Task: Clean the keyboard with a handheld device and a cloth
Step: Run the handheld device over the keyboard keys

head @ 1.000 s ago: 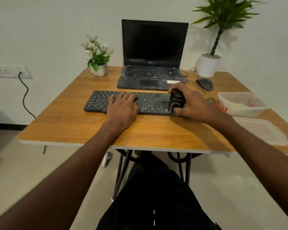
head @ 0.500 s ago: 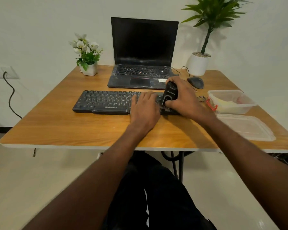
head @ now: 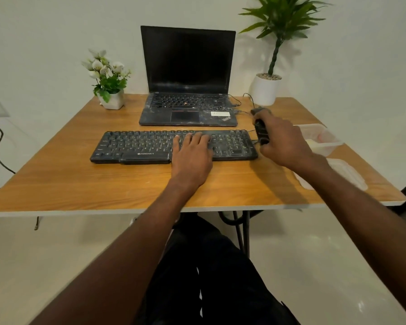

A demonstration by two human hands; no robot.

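Keyboard (head: 174,146) lies flat mid-surface, just in front of the laptop (head: 188,109). I rest my left hand (head: 192,151), fingers straight, on the keys to pin it. My right hand (head: 283,141) has its grip curled around the handheld device (head: 261,132) just off the keyboard's right end. Wooden surface (head: 80,184) offers open room toward the near edge; containers (head: 324,139) crowd the right.

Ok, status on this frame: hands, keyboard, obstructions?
Left hand flat on keyboard. Right hand grips handheld device off its right end. Nothing obstructing.
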